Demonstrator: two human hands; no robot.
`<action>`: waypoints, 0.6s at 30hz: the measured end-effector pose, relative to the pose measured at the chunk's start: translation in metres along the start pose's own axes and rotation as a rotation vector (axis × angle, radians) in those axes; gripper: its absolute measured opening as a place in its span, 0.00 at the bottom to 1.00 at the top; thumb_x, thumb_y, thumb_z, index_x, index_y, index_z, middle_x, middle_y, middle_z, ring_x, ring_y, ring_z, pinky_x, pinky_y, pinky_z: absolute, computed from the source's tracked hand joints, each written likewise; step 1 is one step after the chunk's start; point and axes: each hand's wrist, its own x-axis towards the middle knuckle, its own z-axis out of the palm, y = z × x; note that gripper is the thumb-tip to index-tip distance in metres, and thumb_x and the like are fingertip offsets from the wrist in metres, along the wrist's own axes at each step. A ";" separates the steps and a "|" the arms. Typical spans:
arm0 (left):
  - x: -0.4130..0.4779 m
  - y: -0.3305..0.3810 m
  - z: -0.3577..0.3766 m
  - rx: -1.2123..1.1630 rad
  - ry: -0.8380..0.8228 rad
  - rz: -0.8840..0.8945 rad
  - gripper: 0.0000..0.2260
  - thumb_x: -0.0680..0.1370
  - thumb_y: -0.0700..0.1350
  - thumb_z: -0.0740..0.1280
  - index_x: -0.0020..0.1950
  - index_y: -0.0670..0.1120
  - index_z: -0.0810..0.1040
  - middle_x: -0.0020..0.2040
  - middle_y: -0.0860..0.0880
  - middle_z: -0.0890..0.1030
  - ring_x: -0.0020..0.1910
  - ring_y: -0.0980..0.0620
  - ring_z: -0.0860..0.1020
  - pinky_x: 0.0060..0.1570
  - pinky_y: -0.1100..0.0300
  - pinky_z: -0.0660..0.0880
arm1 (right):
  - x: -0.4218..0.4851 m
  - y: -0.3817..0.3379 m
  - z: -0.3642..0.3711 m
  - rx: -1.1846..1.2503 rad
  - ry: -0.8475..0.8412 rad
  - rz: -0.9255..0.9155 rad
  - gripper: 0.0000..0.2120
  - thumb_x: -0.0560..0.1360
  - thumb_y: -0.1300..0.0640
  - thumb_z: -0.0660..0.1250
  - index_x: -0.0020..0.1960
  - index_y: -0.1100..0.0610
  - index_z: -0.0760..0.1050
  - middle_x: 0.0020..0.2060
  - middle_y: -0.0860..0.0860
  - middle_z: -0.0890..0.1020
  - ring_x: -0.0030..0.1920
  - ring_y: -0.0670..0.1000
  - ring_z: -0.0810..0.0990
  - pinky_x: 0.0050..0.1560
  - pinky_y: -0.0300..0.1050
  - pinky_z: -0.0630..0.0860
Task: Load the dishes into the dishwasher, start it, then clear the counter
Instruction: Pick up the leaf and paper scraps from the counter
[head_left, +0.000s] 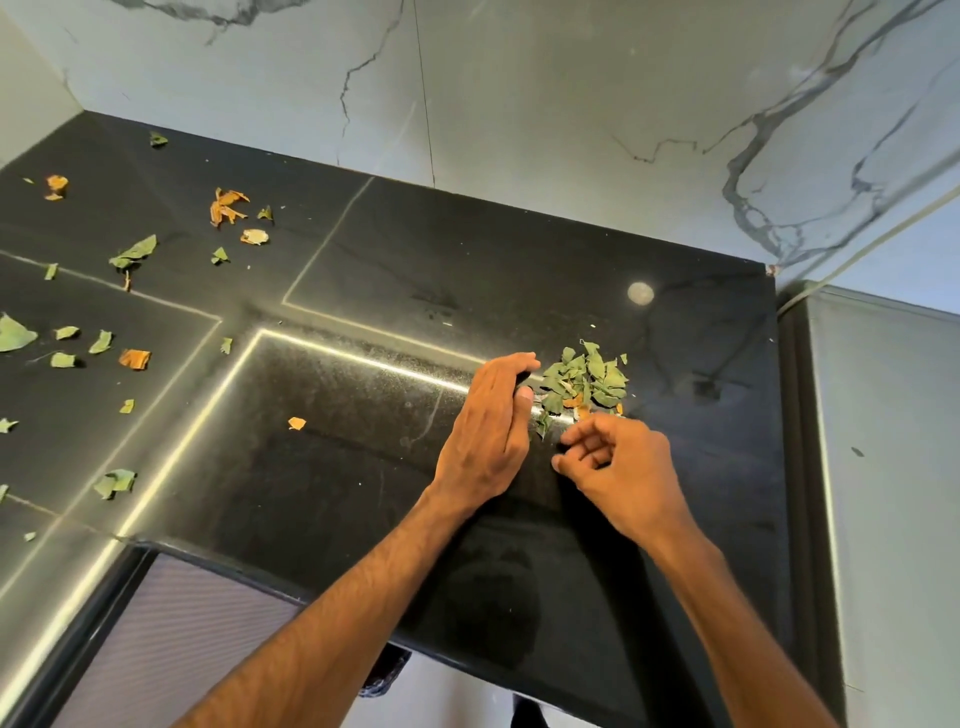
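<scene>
A small heap of torn green and orange leaf scraps (584, 382) lies on the black stone counter (363, 467), toward its right end. My left hand (491, 431) stands on edge just left of the heap, fingers together and straight, its fingertips touching the pile's left side. My right hand (618, 467) hovers at the heap's near side, fingers loosely curled and apart, with nothing visibly held. No dishes or dishwasher show in this view.
More leaf scraps (132, 254) and orange bits (226, 205) are scattered over the counter's left part, and one orange piece (296, 423) lies in the middle. A marble wall (519, 93) backs the counter. A grey appliance side (893, 467) rises on the right.
</scene>
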 end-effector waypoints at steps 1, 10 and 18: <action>0.000 0.000 0.000 -0.002 0.003 -0.004 0.12 0.84 0.37 0.58 0.67 0.42 0.73 0.64 0.49 0.75 0.65 0.51 0.73 0.64 0.51 0.71 | 0.006 -0.002 0.004 -0.010 0.053 -0.033 0.09 0.70 0.64 0.78 0.44 0.52 0.82 0.35 0.46 0.83 0.33 0.42 0.81 0.36 0.32 0.78; 0.008 -0.003 -0.005 -0.223 0.292 -0.264 0.13 0.85 0.40 0.53 0.65 0.43 0.75 0.59 0.49 0.79 0.58 0.50 0.78 0.57 0.48 0.77 | 0.010 -0.035 0.018 -0.149 -0.317 -0.204 0.08 0.70 0.60 0.79 0.42 0.50 0.82 0.35 0.45 0.83 0.36 0.41 0.81 0.39 0.37 0.79; 0.008 -0.004 -0.004 -0.209 0.260 -0.275 0.12 0.84 0.40 0.57 0.61 0.44 0.78 0.56 0.52 0.81 0.56 0.51 0.80 0.55 0.49 0.78 | 0.040 -0.033 -0.002 -0.193 0.144 -0.338 0.04 0.72 0.60 0.75 0.42 0.52 0.85 0.35 0.44 0.84 0.35 0.43 0.79 0.41 0.36 0.77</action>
